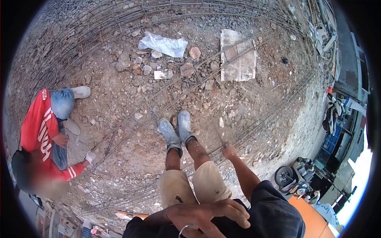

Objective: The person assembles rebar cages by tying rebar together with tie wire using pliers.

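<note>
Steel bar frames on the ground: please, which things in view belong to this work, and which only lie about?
Seem to belong:
steel bar frames
thin tool in the right hand

Seem just lying about:
clear plastic
flat pale sheet
broken reddish pieces

Red sleeve (70, 172) (white stripes), beige shorts (209, 183), orange patch (311, 216)

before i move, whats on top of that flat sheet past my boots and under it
A rebar cage crosses over the sheet; I can't tell if they touch. Dirt shows around its edges, but whatever is directly under it is covered.
</note>
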Motion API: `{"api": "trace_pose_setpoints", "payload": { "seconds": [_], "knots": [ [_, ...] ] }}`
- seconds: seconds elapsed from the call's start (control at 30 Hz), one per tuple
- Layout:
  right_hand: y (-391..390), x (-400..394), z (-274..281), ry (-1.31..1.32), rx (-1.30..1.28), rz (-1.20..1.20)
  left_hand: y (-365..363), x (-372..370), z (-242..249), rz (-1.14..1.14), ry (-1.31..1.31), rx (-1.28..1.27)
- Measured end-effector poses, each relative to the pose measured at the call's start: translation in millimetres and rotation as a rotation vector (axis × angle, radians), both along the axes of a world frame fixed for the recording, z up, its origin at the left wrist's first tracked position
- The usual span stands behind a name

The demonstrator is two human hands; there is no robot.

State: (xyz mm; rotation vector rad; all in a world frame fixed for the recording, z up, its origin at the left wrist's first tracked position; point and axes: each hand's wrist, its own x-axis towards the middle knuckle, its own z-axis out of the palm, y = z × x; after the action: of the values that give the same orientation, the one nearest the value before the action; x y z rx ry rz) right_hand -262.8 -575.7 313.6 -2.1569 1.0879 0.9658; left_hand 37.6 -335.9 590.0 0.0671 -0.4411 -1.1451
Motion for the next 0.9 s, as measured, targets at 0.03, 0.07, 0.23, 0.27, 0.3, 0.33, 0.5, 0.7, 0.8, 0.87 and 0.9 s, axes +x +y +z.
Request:
{"api": "trace_pose_setpoints", "payload": {
  "seconds": [0.03, 0.07, 0.23, 0.27, 0.3, 0.33, 0.5, 0.7, 0.8, 0.87, 0.9],
  "knots": [
    [1, -25, 13, 0.056, -0.001, -0.011, -6, 3, 14, 0.012, -0.007, -0.004],
    [1, -44, 25, 0.115, -0.004, -0.023, -14, 3, 26, 0.113, -0.146, -0.134],
    [-15, -70, 96, 0.365, -0.072, -0.069, -23, -1, 39, 0.289, -0.292, 0.066],
    [-27, -84, 96, 0.365, -0.073, -0.060, -28, 0, 41, 0.298, -0.291, 0.068],
    [-41, -97, 95, 0.302, -0.088, -0.022, -35, 0, 42, 0.294, -0.271, 0.041],
    [-59, -104, 88, 0.234, -0.102, 0.017, -43, 2, 41, 0.291, -0.254, 0.014],
    [-139, -29, 80, 0.356, -0.234, -0.029, -105, 6, 25, 0.442, -0.114, -0.053],
    [-296, 75, -50, 0.281, -0.191, 0.000, -248, 37, -79, 0.587, 0.067, 0.641],
    [-353, 178, -68, -0.014, -0.025, -0.063, -343, 23, -286, 0.462, -0.221, 1.475],
    [-399, 205, -127, -0.351, -0.058, 0.048, -395, 17, -425, 0.233, -0.722, 1.779],
    [-424, 207, -177, -0.597, -0.095, 0.129, -417, 18, -477, 0.127, -0.886, 1.796]
  ]
}}
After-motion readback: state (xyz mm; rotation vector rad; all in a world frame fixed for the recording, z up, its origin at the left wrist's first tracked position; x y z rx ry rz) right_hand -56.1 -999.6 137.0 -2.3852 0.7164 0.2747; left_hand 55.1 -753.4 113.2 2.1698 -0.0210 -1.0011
